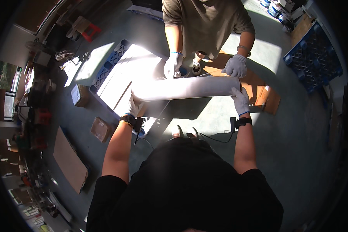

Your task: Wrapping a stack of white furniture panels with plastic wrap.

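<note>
A long, pale, smooth piece (189,88), like a tube or curved panel, spans the space before me, held level. My left hand (132,107), in a white knit glove, is closed on its left end. Gripping the right end from the near side is my right hand (240,102), gloved the same way. Across from me a person in an olive shirt stands close to the piece. That person's one gloved hand (173,66) hangs by its far edge, and the other gloved hand (236,66) is curled just above its right end. Glare washes out part of its surface.
White flat sheets (121,73) lie on a blue plastic pallet (111,62) at left. Brown cardboard (255,87) is on the floor behind the piece. Two small boxes (79,95) (101,129) and a flat board (69,158) lie left. Another blue pallet (313,58) stands right.
</note>
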`<move>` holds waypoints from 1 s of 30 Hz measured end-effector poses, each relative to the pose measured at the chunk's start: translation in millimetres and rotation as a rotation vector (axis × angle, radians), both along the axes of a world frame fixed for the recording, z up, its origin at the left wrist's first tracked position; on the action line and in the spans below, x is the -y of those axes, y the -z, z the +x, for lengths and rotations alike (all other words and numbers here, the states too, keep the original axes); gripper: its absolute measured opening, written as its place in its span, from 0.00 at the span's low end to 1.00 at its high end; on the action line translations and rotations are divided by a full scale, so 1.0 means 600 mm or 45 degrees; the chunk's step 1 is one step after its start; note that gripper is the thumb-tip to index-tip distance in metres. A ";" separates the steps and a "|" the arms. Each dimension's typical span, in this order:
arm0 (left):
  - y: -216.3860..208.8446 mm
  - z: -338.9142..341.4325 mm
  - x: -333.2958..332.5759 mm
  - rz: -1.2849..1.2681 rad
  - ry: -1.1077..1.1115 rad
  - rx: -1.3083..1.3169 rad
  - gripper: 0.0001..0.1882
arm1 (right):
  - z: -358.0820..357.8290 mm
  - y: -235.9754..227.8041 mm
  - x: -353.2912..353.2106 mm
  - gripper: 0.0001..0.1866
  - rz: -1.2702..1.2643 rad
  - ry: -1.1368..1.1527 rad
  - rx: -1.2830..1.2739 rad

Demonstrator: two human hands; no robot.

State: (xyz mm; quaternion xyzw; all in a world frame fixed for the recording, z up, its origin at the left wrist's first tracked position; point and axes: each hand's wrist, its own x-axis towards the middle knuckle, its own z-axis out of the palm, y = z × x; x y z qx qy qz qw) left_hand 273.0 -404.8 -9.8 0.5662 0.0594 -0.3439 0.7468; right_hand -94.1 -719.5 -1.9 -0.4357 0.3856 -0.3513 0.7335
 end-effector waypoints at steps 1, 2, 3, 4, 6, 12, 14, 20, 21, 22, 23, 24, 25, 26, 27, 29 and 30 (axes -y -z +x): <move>0.005 0.004 -0.005 0.001 0.033 0.018 0.26 | 0.002 -0.001 -0.001 0.12 0.000 -0.003 0.002; 0.007 0.006 -0.006 0.002 0.032 0.018 0.26 | 0.001 -0.001 -0.001 0.12 -0.004 -0.004 0.005; 0.009 0.009 -0.006 -0.015 -0.009 -0.029 0.25 | 0.001 -0.001 -0.002 0.12 -0.009 -0.004 0.007; 0.012 0.011 -0.006 -0.030 -0.050 -0.076 0.24 | 0.002 0.001 -0.002 0.12 -0.008 -0.005 0.007; 0.009 0.007 -0.001 -0.012 -0.061 -0.085 0.24 | 0.001 0.006 -0.003 0.12 0.013 0.015 0.034; 0.027 0.013 -0.009 0.020 -0.025 0.016 0.25 | -0.002 0.019 -0.005 0.13 -0.001 -0.036 -0.055; 0.028 0.016 -0.009 0.038 -0.018 -0.018 0.25 | -0.003 0.021 -0.007 0.14 -0.007 -0.035 -0.070; 0.028 0.020 -0.008 0.006 0.034 -0.040 0.27 | -0.005 0.026 -0.010 0.13 -0.025 -0.030 -0.075; 0.021 0.008 0.001 0.045 -0.019 -0.033 0.27 | -0.007 0.022 -0.013 0.13 -0.027 -0.011 -0.098; 0.015 0.002 0.009 0.085 -0.070 -0.026 0.27 | -0.010 0.027 -0.013 0.13 -0.023 0.000 -0.100; 0.026 0.010 0.003 0.083 -0.072 -0.023 0.27 | -0.012 0.030 -0.011 0.12 -0.020 -0.006 -0.100; 0.054 0.026 -0.015 0.065 -0.047 -0.053 0.27 | -0.009 0.029 -0.010 0.12 -0.020 -0.024 -0.097; 0.076 0.037 -0.027 0.048 -0.018 -0.086 0.28 | -0.006 0.027 -0.009 0.12 -0.022 -0.033 -0.095; 0.083 0.041 -0.031 0.049 -0.018 -0.088 0.28 | -0.005 0.026 -0.009 0.13 -0.019 -0.042 -0.128; 0.089 0.044 -0.035 0.014 0.010 -0.121 0.28 | -0.003 0.024 -0.010 0.13 -0.016 -0.054 -0.161; 0.093 0.046 -0.039 -0.021 0.032 -0.155 0.28 | 0.000 0.016 -0.018 0.13 0.007 -0.052 -0.142; 0.081 0.040 -0.029 -0.010 0.018 -0.130 0.28 | -0.002 0.013 -0.022 0.13 0.030 -0.040 -0.124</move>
